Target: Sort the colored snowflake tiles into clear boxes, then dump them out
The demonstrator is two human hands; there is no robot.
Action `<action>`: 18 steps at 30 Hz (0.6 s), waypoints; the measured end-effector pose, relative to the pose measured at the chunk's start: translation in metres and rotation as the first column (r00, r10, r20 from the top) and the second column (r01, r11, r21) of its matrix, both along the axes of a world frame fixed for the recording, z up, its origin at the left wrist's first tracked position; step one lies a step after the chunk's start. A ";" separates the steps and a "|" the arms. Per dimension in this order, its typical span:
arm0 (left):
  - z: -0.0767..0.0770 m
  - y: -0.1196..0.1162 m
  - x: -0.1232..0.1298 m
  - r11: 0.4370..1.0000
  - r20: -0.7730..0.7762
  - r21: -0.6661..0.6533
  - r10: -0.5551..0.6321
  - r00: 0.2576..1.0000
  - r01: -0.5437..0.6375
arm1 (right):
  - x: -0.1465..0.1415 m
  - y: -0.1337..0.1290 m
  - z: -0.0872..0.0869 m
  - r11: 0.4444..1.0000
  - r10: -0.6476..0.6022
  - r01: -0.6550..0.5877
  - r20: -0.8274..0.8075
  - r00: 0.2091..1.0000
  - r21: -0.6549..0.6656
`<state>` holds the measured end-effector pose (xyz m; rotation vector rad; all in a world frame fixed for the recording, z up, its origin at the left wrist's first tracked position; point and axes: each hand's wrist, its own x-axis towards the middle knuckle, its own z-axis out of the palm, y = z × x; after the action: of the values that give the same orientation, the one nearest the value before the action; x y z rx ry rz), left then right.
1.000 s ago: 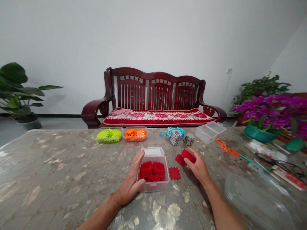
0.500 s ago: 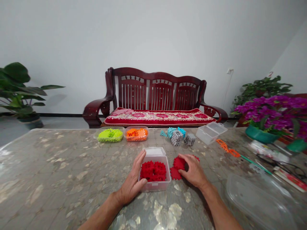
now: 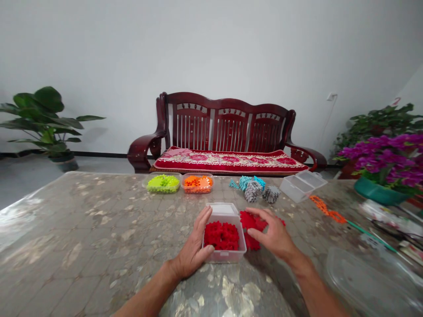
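A clear plastic box [image 3: 224, 257] stands in front of me, its lid [image 3: 223, 209] tipped back at the far side. Red interlocking tiles [image 3: 221, 235] fill much of it. My left hand [image 3: 193, 248] holds the box's left side, fingers along the wall and thumb over the front corner. Right of the box, more loose red tiles [image 3: 253, 244] lie on the table, some overlapping. Over them hovers my right hand [image 3: 272, 233], thumb and fingers apart, with nothing visible gripped; whether the fingertips touch the tiles is unclear.
Farther back are tubs of lime green tiles [image 3: 163, 182] and orange tiles [image 3: 198, 183], grey and blue tile stacks [image 3: 254, 191] and a clear divided box [image 3: 300, 187]. To the right lie orange linked pieces [image 3: 328, 211], a clear lid [image 3: 363, 277] and a flower pot [image 3: 378, 191].
My right thumb and fingers have spread apart over the loose red tiles, where they were closed on them before. My left hand stays on the box. The view has turned slightly left.
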<state>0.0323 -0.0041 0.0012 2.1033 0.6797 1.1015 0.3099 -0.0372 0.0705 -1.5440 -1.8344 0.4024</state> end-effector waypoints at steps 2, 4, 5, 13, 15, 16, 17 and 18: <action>0.000 0.000 0.000 1.000 0.004 -0.008 0.004 1.000 -0.004 | -0.016 -0.002 0.015 0.995 0.089 -0.086 0.035 0.995 -0.059; 0.000 0.000 0.000 1.000 0.006 -0.010 0.002 1.000 -0.002 | -0.029 -0.003 0.025 0.984 0.166 -0.157 0.094 0.982 -0.088; 0.000 -0.001 0.000 1.000 0.007 -0.009 0.001 1.000 -0.001 | -0.034 -0.004 0.027 0.977 0.204 -0.193 0.128 0.971 -0.097; 0.001 0.000 0.002 1.000 0.010 0.006 0.001 1.000 -0.001 | -0.036 -0.007 0.036 0.907 0.414 -0.378 0.227 0.882 -0.185; 0.000 0.000 0.003 1.000 0.012 0.013 0.003 1.000 -0.004 | -0.037 -0.008 0.039 0.902 0.425 -0.387 0.240 0.873 -0.191; 0.000 0.000 0.003 1.000 0.012 0.016 0.005 1.000 -0.005 | -0.038 -0.008 0.041 0.901 0.428 -0.389 0.252 0.868 -0.192; 0.000 0.000 0.002 1.000 0.011 0.019 0.006 1.000 -0.006 | -0.039 -0.009 0.042 0.900 0.431 -0.391 0.264 0.863 -0.193; -0.001 0.000 0.002 1.000 0.009 0.022 0.007 1.000 -0.007 | -0.040 -0.010 0.042 0.898 0.437 -0.396 0.272 0.857 -0.192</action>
<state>0.0346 -0.0038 0.0007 2.1149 0.6738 1.1263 0.2701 -0.0468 0.1125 -1.3377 -2.4493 0.5097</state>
